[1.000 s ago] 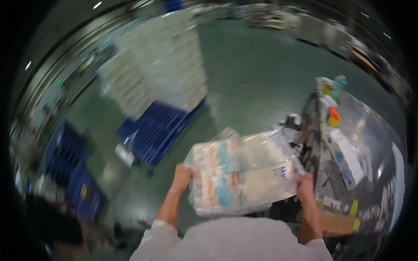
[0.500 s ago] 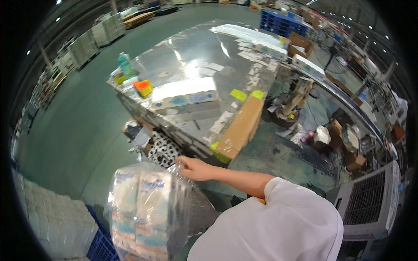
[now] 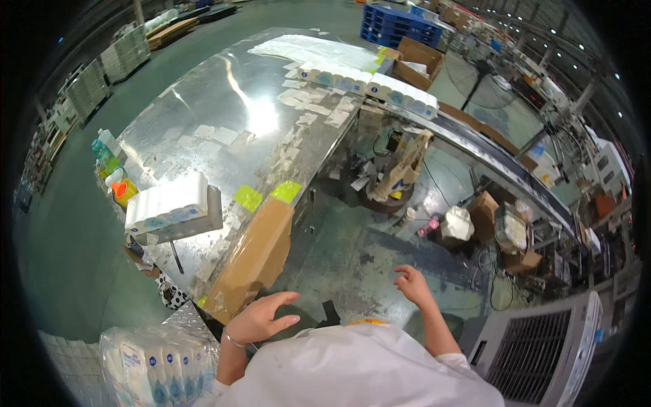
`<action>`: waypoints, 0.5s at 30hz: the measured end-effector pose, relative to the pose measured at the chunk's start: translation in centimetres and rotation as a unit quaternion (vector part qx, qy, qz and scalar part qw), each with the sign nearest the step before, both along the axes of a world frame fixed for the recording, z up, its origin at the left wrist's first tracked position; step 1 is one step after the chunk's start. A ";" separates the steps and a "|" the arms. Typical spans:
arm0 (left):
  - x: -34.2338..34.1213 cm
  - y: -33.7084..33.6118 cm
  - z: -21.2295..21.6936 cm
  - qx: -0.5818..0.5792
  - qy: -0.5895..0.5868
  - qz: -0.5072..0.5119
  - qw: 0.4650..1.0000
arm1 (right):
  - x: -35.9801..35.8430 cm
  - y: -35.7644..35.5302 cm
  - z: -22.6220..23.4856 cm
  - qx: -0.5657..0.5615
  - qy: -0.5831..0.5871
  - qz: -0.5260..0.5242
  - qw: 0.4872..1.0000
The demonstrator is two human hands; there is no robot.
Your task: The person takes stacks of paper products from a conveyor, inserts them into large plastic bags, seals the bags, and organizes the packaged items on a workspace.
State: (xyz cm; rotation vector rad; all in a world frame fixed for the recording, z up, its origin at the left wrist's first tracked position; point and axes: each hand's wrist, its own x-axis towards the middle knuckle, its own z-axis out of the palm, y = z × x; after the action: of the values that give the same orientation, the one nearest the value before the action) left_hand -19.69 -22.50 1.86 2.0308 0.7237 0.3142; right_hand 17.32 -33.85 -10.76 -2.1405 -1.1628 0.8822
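You are standing at the near corner of the long shiny steel table (image 3: 203,115), and both of your hands are empty. Your left hand (image 3: 261,317) is hanging open, fingers curled loosely, just off the flat brown cardboard sheet (image 3: 252,259) that is leaning against the table's near edge. Your right hand (image 3: 411,285) is also open and spread, out over the stained green floor (image 3: 352,251) to the right of the table, well apart from anything.

The clear plastic-wrapped bundle of white paper rolls (image 3: 152,366) is sitting low at your left side, below the table's near corner and beside your left elbow; neither hand is touching it. I cannot tell what it is resting on.

If you are reaching for that bundle, judging from its bulk you are better off using both hands under its ends, since the slack wrap looks likely to stretch or slip under a pinch. Keep your left wrist clear of the cardboard's edge as you are turning.

On the table's near end, a white block of rolls (image 3: 166,202) is lying on a grey tray (image 3: 203,220), with coloured bottles (image 3: 112,173) just beyond it.
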 end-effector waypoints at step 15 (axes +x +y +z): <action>12.7 27.9 -8.2 0.100 0.062 0.177 0.977 | 12.5 36.2 2.1 0.102 0.077 0.162 0.978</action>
State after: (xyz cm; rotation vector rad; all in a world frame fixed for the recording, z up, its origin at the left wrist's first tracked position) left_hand -6.97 5.43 -6.37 2.1186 1.1765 0.4850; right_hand 29.82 2.31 -8.68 -1.7155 -1.4767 1.0005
